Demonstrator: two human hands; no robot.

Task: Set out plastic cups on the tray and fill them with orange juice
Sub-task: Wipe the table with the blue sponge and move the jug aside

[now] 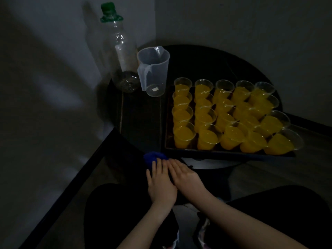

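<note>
Plastic cups (185, 134) sit filled with orange juice on the tray (215, 152); my left hand (160, 184) and right hand (186, 175), both flat-fingered, should wipe with the blue cloth (152, 157) clear of the tray edge.

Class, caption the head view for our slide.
Tray of cups filled with orange juice; empty bottle and jug beside it.

Two bare forearms, left hand (161, 187) and right hand (186, 177) without rings or gloves, no sleeves visible, dark black trousers (111, 212) on both legs
</note>
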